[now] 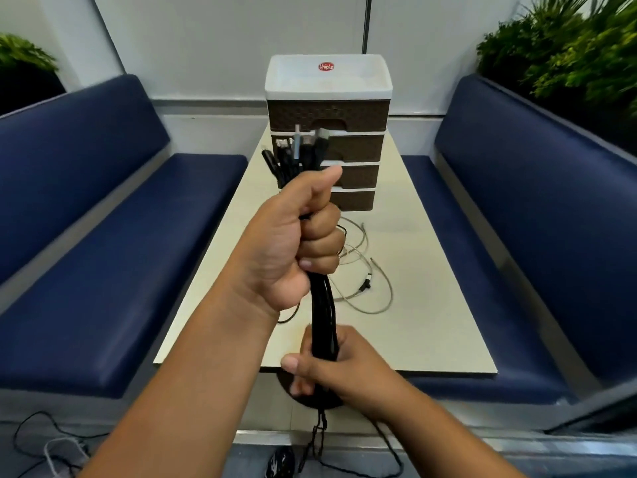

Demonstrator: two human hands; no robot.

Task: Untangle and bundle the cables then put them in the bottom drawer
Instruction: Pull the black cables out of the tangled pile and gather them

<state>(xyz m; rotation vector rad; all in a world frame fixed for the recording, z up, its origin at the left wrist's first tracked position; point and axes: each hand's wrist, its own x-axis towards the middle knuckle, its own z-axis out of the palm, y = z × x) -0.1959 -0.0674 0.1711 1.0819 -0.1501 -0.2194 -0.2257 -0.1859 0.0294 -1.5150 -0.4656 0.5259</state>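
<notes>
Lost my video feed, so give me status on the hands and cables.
Left hand and right hand both grip black cable bundle. Pale cable loose on table. Drawers all closed.

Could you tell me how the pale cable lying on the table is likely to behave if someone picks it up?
The pale cable looks thin and lies in loose, overlapping loops on the table, so it is probably floppy and would dangle rather than hold shape. Being so slender, it is likely light. Its loops cross each other, so it may snag or tangle as it lifts.
</notes>
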